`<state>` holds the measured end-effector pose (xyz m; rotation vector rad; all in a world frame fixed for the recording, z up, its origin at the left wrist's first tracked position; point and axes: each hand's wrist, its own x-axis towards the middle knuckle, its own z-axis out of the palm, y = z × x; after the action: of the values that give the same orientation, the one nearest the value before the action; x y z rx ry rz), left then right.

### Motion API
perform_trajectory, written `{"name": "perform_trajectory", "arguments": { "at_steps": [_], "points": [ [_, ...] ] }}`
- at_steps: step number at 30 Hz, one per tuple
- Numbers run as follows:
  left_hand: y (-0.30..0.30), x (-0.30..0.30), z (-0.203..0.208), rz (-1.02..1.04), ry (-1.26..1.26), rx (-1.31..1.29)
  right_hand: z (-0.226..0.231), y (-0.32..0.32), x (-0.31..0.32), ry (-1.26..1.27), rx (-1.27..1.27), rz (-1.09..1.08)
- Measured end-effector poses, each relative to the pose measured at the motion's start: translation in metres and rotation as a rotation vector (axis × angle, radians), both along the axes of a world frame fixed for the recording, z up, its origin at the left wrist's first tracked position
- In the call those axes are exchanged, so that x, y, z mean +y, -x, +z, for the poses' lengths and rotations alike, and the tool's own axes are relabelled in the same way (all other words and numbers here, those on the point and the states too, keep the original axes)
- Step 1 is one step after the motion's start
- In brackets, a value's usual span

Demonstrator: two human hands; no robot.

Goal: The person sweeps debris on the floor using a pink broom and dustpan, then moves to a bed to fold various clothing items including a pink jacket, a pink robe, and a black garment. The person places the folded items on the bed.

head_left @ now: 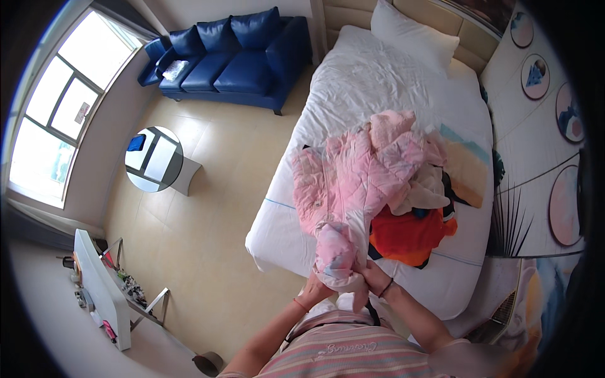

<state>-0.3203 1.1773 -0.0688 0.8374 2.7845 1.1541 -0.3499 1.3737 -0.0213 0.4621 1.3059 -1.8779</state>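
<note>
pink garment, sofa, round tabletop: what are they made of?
Garment: soft, matte quilted fabric, probably synthetic; puffy stitched panels show.
Sofa: leather or faux leather, semi-gloss; highlights on the cushions.
Tabletop: likely glass or mirror, polished; it reflects the window.

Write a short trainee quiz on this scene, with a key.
1. The left hand and right hand hold: (a) a pillow; (b) a pink padded garment; (c) a sofa cushion.
2. True or false: the blue sofa stands to the left of the bed.
3. Fill in: by the headboard, on the bed, lies a white ____.

Key: 1. b; 2. true; 3. pillow.
</note>
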Motion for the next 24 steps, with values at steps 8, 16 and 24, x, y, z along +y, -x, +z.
{"name": "perform_trajectory", "arguments": {
  "at_steps": [8,16,24],
  "points": [
    [-0.002,0.001,0.046,0.429,-0.499,0.186,0.07,0.008,0.025,-0.043,0.133,0.098],
    [0.02,-0.033,0.096,-0.321,-0.245,-0.39,0.104,0.046,0.05,0.041,0.277,0.033],
    [0.025,-0.085,0.145,-0.249,-0.889,-0.768,0.146,0.086,0.013,0.409,0.384,-0.115]
  ]
}}
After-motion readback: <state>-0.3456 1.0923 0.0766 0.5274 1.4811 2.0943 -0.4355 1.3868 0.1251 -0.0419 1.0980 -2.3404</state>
